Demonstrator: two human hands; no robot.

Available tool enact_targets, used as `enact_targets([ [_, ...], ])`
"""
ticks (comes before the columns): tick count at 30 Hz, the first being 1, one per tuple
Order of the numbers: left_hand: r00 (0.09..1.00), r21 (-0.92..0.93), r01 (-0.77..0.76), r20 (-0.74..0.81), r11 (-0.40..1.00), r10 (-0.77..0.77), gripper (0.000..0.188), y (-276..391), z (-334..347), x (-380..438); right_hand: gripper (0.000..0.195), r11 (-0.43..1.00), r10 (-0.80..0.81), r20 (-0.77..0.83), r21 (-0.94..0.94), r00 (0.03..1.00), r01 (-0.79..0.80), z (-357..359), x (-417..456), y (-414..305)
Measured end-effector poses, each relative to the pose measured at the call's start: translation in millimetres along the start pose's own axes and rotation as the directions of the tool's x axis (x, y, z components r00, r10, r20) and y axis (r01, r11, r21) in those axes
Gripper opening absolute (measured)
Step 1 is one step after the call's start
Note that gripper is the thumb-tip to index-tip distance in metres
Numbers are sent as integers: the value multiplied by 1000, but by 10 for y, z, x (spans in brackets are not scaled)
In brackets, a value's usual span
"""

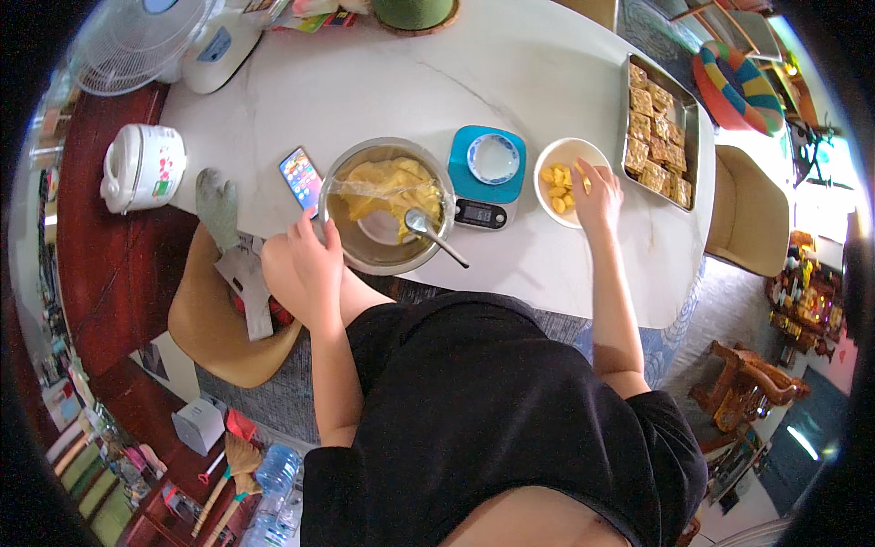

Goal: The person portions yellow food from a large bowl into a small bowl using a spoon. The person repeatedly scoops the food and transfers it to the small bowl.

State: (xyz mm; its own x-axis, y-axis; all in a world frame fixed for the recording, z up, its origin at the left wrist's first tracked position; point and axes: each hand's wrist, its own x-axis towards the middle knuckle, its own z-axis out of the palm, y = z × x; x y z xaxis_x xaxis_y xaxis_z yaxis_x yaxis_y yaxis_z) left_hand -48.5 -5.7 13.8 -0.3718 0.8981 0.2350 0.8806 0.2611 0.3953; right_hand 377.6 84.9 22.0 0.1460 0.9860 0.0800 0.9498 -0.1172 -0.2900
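Note:
My right hand reaches over the right rim of a white bowl that holds several small yellow dough pieces. A yellow piece shows at its fingertips. Beside the left rim of a steel mixing bowl, my left hand has its thumb apart from the fingers, which lie near the lower end of a phone. Soft yellow dough, partly under clear film, sits in the steel bowl, with a metal spoon leaning on the rim. Between the bowls, a small dish rests on a blue-topped digital kitchen scale.
A metal tray of wrapped square biscuits stands at the table's right. Left are a white rice cooker, a fan and a grey-green glove above a chair. Another chair stands beyond the right edge.

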Motion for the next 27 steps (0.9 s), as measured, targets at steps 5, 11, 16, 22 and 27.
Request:
enact_targets([
  [5, 907, -110, 318, 325, 942, -268, 47, -287, 297, 13, 33, 953, -289, -21, 90, 957, 289, 66, -241, -445],
  [11, 910, -569, 409, 194, 714, -366, 35, -43, 266, -17, 41, 814, -578, 494, 291, 650, 502, 182, -873, -1466],
  [16, 884, -775, 373, 131, 510, -448, 32, 143, 169, 34, 37, 772, -618, 525, 263, 586, 578, 390, -887, -1466],
  [22, 898, -686, 376, 102, 624, -428, 32, 314, 99, 59, 27, 777, -598, 393, 71, 699, 625, 557, -762, -1553],
  [27, 922, -598, 335, 48, 728, -385, 35, 513, 90, 128, 21, 786, -497, 437, -138, 750, 602, 533, -710, -1760],
])
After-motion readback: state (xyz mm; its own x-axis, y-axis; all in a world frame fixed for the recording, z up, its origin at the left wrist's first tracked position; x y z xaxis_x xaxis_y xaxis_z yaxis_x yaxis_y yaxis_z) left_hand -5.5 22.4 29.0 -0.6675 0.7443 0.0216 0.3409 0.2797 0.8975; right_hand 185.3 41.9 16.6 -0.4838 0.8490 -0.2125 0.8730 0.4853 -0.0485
